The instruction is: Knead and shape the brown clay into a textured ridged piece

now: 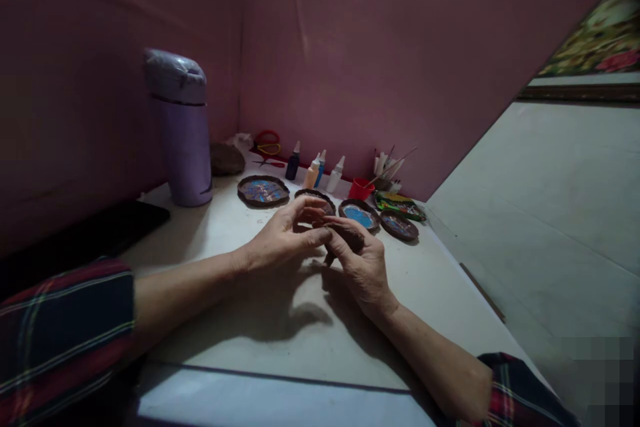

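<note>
A dark brown lump of clay (352, 236) is held above the white table by both hands. My right hand (369, 270) is closed around it, with the thumb on the near side. My left hand (285, 232) pinches the clay's left edge, its thumb pressed there and its fingers curved over; part of the piece is hidden by the fingers. Just behind the hands lie brown shallow dishes: one with blue and purple marks (263, 191), one partly covered by my left hand (320, 199), one with a blue middle (359, 215) and a smaller one (399, 225).
A purple tumbler (186, 140) stands at the left, beside a brown clay mass (227, 158). Scissors (270, 162), a dark bottle (293, 164), a peach bottle (311, 174), a white bottle (335, 176) and a red cup (361, 188) line the back. A green packet (400, 204) lies right.
</note>
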`<action>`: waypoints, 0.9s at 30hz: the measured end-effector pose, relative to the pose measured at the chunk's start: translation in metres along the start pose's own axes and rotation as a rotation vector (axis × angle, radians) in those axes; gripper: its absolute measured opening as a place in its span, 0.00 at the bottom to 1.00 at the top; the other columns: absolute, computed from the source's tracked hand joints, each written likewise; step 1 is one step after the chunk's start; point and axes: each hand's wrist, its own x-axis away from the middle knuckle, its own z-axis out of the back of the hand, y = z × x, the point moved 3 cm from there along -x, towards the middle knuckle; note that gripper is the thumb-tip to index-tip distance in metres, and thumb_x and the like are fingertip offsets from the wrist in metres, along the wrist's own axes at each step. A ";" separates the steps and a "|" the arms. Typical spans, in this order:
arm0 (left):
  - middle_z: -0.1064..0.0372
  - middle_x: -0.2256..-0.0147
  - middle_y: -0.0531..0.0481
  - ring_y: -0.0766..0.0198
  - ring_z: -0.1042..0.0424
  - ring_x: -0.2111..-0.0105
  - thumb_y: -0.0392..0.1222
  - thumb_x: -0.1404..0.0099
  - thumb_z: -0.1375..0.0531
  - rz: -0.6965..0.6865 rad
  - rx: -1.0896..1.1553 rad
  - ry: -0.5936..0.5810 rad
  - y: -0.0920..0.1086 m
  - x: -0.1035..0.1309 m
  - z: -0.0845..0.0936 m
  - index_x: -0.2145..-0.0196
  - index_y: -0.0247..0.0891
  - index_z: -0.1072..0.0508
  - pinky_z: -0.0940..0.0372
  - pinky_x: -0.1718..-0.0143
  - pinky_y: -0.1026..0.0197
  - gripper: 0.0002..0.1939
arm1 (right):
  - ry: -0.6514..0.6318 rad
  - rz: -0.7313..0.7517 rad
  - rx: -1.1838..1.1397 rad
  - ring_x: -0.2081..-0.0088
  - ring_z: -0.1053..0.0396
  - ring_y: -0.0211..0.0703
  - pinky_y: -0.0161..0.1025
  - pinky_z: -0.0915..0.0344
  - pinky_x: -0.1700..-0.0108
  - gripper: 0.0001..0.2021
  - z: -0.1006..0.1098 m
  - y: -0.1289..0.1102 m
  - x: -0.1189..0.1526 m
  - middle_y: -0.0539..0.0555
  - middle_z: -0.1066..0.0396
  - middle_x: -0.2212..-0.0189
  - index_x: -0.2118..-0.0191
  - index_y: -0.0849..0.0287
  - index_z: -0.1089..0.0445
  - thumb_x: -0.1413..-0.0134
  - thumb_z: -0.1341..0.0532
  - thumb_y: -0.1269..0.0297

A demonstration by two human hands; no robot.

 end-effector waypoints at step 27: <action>0.30 0.61 0.47 0.61 0.31 0.61 0.45 0.45 0.36 0.048 -0.067 -0.207 -0.006 0.000 -0.005 0.54 0.33 0.32 0.38 0.60 0.61 0.22 | -0.152 -0.141 -0.147 0.79 0.31 0.36 0.34 0.33 0.78 0.09 -0.007 0.005 0.001 0.51 0.27 0.68 0.64 0.57 0.29 0.54 0.35 0.62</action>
